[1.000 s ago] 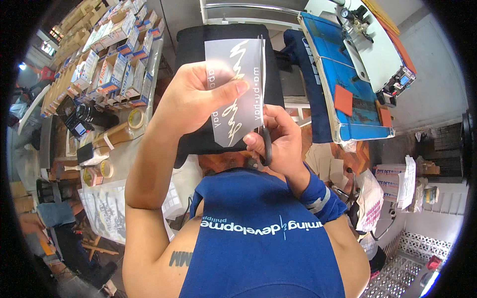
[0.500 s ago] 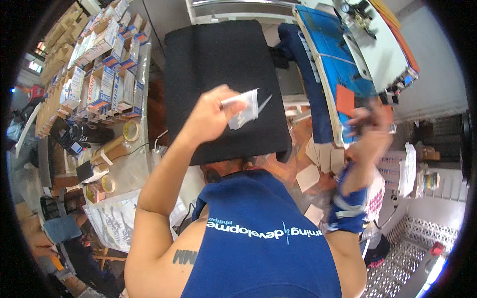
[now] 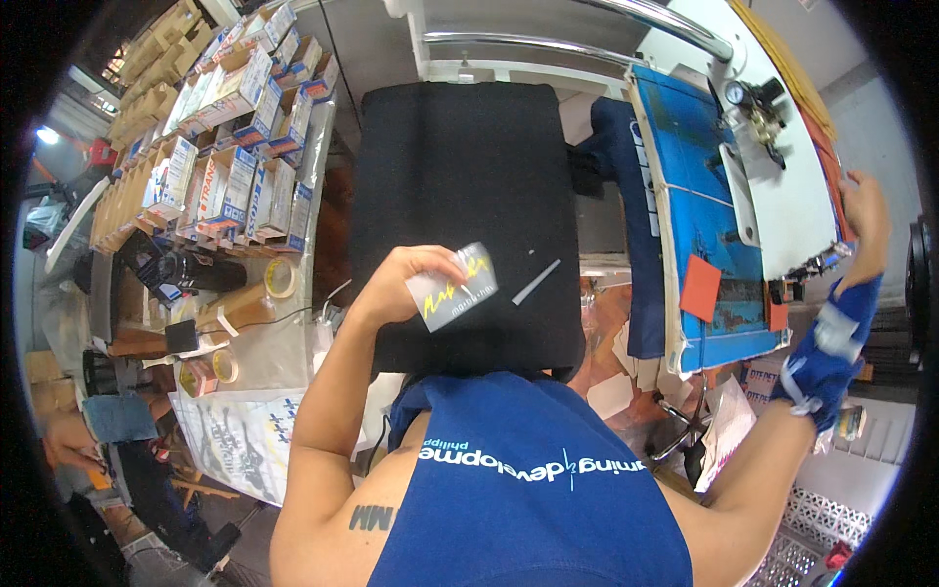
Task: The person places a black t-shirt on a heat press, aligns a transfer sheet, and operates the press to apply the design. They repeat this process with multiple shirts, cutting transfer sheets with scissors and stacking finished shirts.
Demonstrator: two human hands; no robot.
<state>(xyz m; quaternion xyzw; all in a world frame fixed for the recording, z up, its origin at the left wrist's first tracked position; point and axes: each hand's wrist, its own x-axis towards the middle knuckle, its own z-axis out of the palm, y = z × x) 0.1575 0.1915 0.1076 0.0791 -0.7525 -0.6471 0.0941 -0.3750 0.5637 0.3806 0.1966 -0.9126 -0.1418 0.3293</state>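
Note:
My left hand (image 3: 406, 279) grips a translucent film piece (image 3: 452, 308) with yellow script and white lettering, over the front half of the black padded platen (image 3: 450, 157). A thin pale offcut strip (image 3: 536, 282) lies diagonally on the pad to the right of the film, with a tiny scrap above it. My right hand (image 3: 863, 207) is reaching out at the far right beside the white machine top (image 3: 792, 205), fingers bent round a small thing that is too small to make out.
Stacked cardboard boxes (image 3: 225, 176) and tape rolls (image 3: 279, 279) crowd the left bench. A blue press bed (image 3: 690, 127) with an orange pad (image 3: 701, 289) is at the right, below a gauge valve (image 3: 758, 117). A co-worker's arm (image 3: 68, 440) shows at the far left.
My right hand has left the film with the scissors and swung out to the far right. My left hand has lowered and tilted the film. A cut strip now lies on the pad.

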